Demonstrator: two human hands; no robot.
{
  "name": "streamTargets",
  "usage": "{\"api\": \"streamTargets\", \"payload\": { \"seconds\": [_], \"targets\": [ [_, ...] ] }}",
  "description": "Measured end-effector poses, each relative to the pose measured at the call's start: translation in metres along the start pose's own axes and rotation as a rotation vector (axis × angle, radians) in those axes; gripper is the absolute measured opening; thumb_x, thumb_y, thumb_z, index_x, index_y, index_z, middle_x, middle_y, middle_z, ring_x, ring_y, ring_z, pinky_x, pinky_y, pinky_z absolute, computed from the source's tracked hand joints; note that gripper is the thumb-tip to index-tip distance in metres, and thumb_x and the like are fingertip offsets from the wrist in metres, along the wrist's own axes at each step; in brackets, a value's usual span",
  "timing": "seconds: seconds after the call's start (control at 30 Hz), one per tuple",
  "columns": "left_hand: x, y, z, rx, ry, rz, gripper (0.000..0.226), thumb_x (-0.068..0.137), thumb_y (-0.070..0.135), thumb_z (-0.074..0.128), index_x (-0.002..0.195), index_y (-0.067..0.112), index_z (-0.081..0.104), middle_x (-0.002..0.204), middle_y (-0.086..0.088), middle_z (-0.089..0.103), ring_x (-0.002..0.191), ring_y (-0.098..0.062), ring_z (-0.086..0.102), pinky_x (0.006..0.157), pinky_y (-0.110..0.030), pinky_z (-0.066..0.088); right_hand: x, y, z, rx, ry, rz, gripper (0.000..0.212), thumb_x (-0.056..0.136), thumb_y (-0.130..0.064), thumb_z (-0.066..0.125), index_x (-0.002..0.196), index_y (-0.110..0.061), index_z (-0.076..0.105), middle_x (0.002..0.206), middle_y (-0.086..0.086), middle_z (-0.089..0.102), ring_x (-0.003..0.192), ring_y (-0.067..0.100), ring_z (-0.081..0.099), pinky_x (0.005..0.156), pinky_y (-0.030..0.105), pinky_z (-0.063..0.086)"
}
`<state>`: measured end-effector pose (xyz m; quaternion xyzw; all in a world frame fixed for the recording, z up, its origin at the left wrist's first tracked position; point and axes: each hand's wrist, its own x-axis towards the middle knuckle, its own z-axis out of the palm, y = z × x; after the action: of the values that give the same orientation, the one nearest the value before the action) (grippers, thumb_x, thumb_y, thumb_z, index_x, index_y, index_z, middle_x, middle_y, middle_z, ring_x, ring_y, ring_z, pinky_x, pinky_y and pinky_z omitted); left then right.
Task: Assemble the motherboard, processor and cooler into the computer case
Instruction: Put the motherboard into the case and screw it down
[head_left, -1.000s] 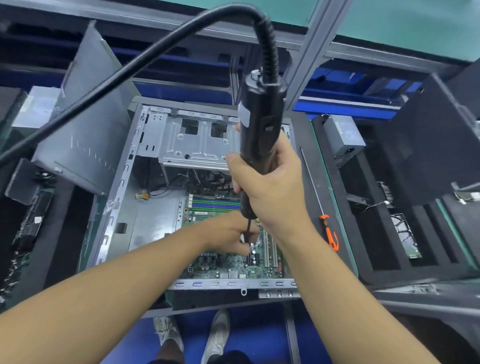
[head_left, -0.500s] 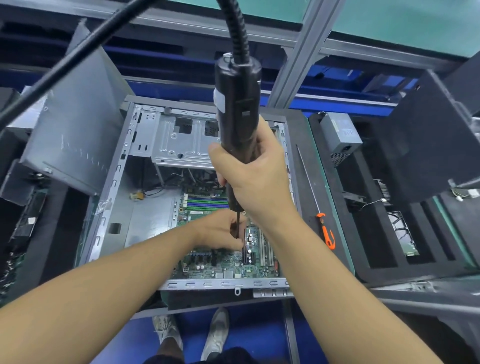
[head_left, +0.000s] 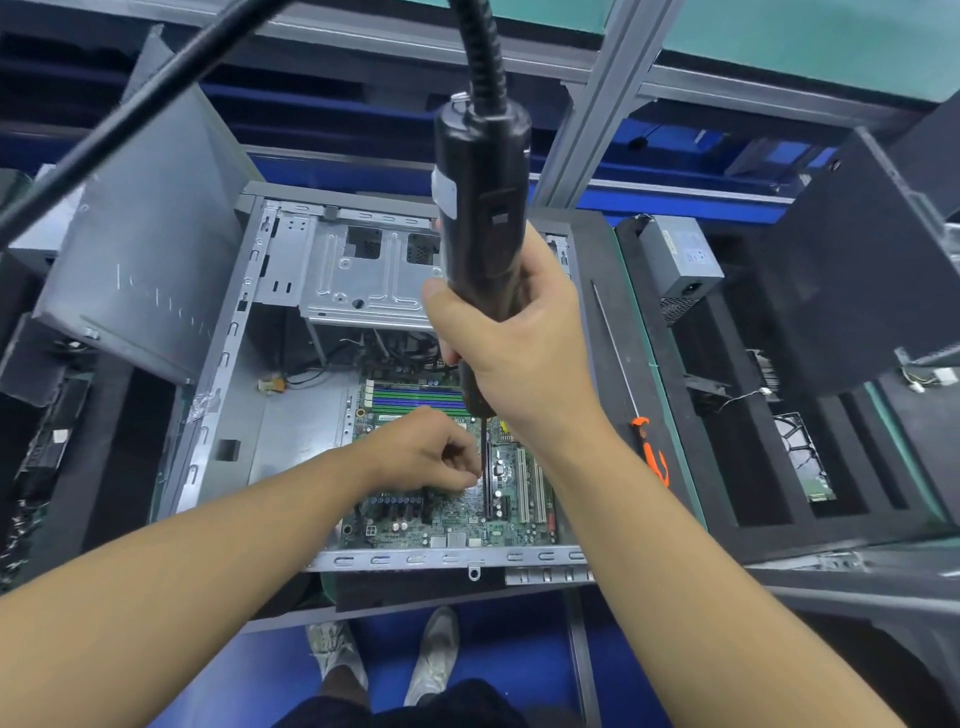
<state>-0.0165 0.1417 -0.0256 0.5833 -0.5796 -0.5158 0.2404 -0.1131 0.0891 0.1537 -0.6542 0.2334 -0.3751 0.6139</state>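
person is standing over the computer case, which lies on its side with the open face up. the motherboard sits flat inside it, in the near right part of the case floor, with its row of green and purple memory slots along the far edge. right hand is wrapped tight round the lower body of a black electric screwdriver, thumb on the left side and fingers curled round the back. the tool is held roughly upright, and a thick black cable runs out of its top and off the frame. its thin bit points down at the board next to the long black slot. left hand is down on the board with fingers curled in, thumb and fingertips bunched right beside the bit. can't tell if it's pinching anything, too small to see. the silver drive cage takes up the far end of the case. a grey side panel leans tilted just left of the case. a long thin screwdriver with an orange handle lies on the right edge of the case. right of that is a black foam tray with a grey power supply at its far end. two pale shoes show on the blue floor below.
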Motion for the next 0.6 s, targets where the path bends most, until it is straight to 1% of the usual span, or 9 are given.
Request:
{"api": "streamTargets", "payload": {
  "seconds": [0.07, 0.17, 0.27, 0.3, 0.43, 0.6],
  "targets": [
    [-0.0008, -0.0030, -0.0015, -0.041, -0.015, -0.008, 0.006, 0.083, 0.018, 0.079, 0.083, 0.021, 0.075, 0.073, 0.009, 0.074, 0.069, -0.004, 0.071, 0.063, -0.013, 0.050, -0.0014, -0.0007, 0.0000, 0.007, 0.000, -0.002, 0.030, 0.084, 0.005, 0.067, 0.085, -0.024, 0.057, 0.061, -0.003, 0.049, 0.053, 0.016, 0.046, 0.056, 0.025, 0.044],
    [-0.0006, -0.0044, -0.0015, -0.138, -0.032, -0.037, 0.006, 0.084, 0.018, 0.078, 0.083, 0.018, 0.073, 0.077, 0.002, 0.076, 0.075, -0.013, 0.074, 0.066, -0.019, 0.054, -0.0031, -0.0013, 0.0008, 0.020, 0.003, -0.001, 0.030, 0.084, 0.007, 0.066, 0.086, -0.022, 0.057, 0.061, -0.002, 0.048, 0.052, 0.015, 0.046, 0.055, 0.023, 0.044],
    [-0.0001, -0.0046, -0.0006, -0.192, -0.042, -0.051, 0.010, 0.085, 0.017, 0.077, 0.087, 0.009, 0.072, 0.080, -0.004, 0.076, 0.079, -0.019, 0.074, 0.071, -0.030, 0.059, -0.0043, -0.0015, 0.0025, 0.026, 0.004, 0.003, 0.030, 0.084, 0.006, 0.066, 0.086, -0.023, 0.057, 0.061, -0.002, 0.048, 0.052, 0.016, 0.046, 0.056, 0.024, 0.044],
    [0.0000, -0.0052, -0.0003, -0.205, -0.051, -0.056, 0.012, 0.085, 0.017, 0.076, 0.089, 0.007, 0.071, 0.080, -0.005, 0.076, 0.079, -0.020, 0.074, 0.072, -0.031, 0.059, -0.0044, -0.0015, 0.0030, 0.029, 0.003, 0.001, 0.029, 0.084, 0.005, 0.066, 0.086, -0.023, 0.057, 0.061, -0.003, 0.049, 0.052, 0.016, 0.047, 0.056, 0.024, 0.044],
    [-0.0004, -0.0052, 0.0008, -0.254, -0.065, -0.071, 0.011, 0.085, 0.014, 0.076, 0.090, 0.005, 0.070, 0.081, -0.009, 0.076, 0.080, -0.022, 0.074, 0.067, -0.026, 0.056, -0.0038, -0.0015, 0.0043, 0.019, 0.009, -0.004, 0.029, 0.084, 0.003, 0.067, 0.086, -0.024, 0.058, 0.062, -0.005, 0.050, 0.053, 0.016, 0.048, 0.055, 0.026, 0.045],
    [0.0012, -0.0077, 0.0047, -0.289, -0.068, -0.068, 0.011, 0.087, 0.012, 0.074, 0.091, 0.004, 0.069, 0.083, -0.010, 0.076, 0.083, -0.022, 0.075, 0.075, -0.032, 0.059, -0.0050, -0.0009, 0.0037, -0.013, 0.037, 0.005, 0.033, 0.084, 0.001, 0.069, 0.084, -0.030, 0.058, 0.063, -0.003, 0.050, 0.055, 0.018, 0.047, 0.055, 0.028, 0.045]
  ]
}}
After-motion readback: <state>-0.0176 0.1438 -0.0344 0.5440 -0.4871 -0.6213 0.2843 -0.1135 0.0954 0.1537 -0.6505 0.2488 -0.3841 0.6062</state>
